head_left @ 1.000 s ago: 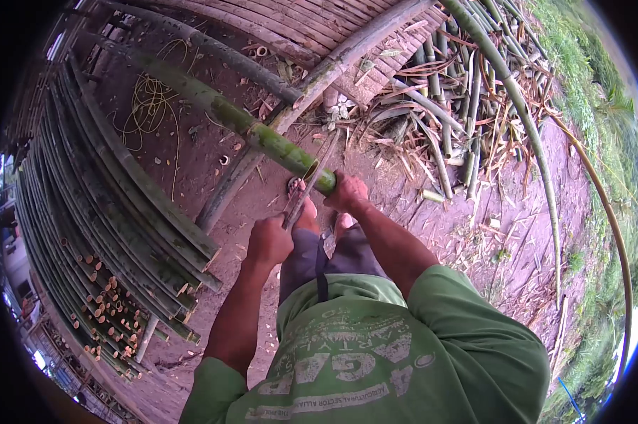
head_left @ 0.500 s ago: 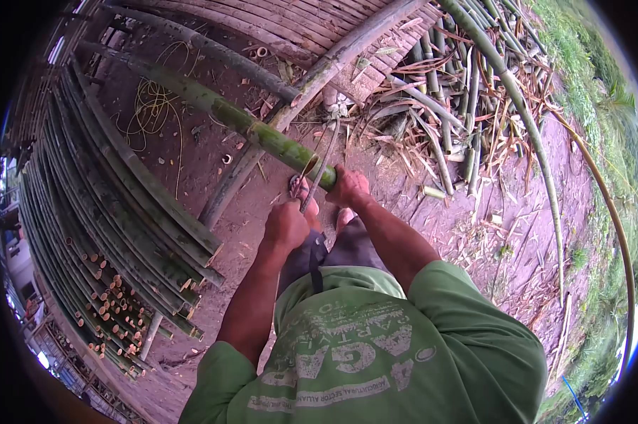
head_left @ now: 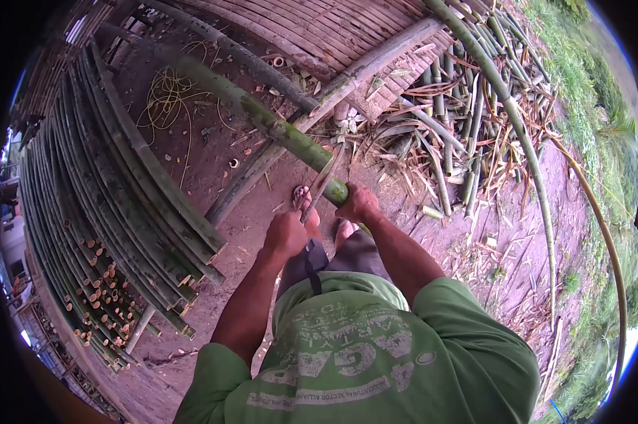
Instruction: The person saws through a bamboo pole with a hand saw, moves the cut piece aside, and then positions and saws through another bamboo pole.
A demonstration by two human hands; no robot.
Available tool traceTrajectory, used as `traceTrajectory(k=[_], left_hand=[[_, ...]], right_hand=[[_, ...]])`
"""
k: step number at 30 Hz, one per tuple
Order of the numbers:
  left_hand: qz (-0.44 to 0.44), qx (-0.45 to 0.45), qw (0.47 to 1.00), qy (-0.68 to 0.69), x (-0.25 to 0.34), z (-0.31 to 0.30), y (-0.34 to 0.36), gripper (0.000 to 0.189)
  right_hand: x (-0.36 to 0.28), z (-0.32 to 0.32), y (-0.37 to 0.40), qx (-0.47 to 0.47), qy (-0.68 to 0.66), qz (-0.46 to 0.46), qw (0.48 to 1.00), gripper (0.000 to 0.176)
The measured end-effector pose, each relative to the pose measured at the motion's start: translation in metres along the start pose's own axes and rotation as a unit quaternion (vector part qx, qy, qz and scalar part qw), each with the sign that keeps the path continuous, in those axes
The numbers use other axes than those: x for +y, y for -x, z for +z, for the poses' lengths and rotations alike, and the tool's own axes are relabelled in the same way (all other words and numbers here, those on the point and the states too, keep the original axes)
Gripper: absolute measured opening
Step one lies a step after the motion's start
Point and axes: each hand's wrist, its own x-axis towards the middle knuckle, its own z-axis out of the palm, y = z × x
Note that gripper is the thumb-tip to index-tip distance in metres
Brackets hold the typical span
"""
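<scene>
A thick green bamboo pole (head_left: pixel 301 146) runs from the upper left down to my body, resting across a wooden beam. My right hand (head_left: pixel 361 203) is closed around its near end. My left hand (head_left: pixel 285 232) is wrapped around the handle end of a long, narrow blade (head_left: pixel 325 182); the handle itself is hidden in my fist. The blade lies across the pole a short way before my right hand, right at a pale cut in the bamboo. My sandalled feet stand below the pole's end.
Long bamboo poles (head_left: pixel 145 205) are stacked at the left. A slatted bamboo platform (head_left: pixel 290 35) stands ahead. Offcuts and split strips (head_left: pixel 449 127) are heaped at the right, beside a leaning pole (head_left: pixel 520 116). Yellow cord (head_left: pixel 170 95) lies coiled on the dirt.
My left hand and the blade have shifted slightly along the blade's line across the pole. The whole view has moved a little; my right hand keeps its hold on the pole's end.
</scene>
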Motion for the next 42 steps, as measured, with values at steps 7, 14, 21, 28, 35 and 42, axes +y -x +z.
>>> traceTrajectory(k=[7,14,21,28,35,42], left_hand=[[0.072,0.052,0.996,0.023,-0.007,-0.088,0.133,0.010],[0.142,0.095,0.984,0.045,0.014,-0.113,0.068,0.013],[0.057,0.002,0.997,-0.059,-0.010,-0.149,0.093,0.019],[-0.236,-0.040,0.967,-0.091,-0.034,-0.222,0.262,0.015],[-0.293,0.083,0.952,0.027,-0.072,-0.160,0.303,0.015],[-0.267,0.139,0.947,0.113,-0.086,-0.174,0.299,0.023]], right_hand=[[0.052,-0.092,-0.017,0.037,-0.030,-0.024,0.999,0.066],[0.088,-0.128,-0.022,0.127,-0.060,-0.053,0.989,0.061],[0.056,-0.127,0.007,0.093,-0.059,-0.040,0.993,0.058],[0.056,-0.035,-0.005,0.013,-0.034,-0.067,0.997,0.072],[-0.072,-0.039,-0.043,0.016,0.008,-0.089,0.996,0.065],[-0.270,-0.152,-0.051,0.253,-0.354,-0.434,0.789,0.086]])
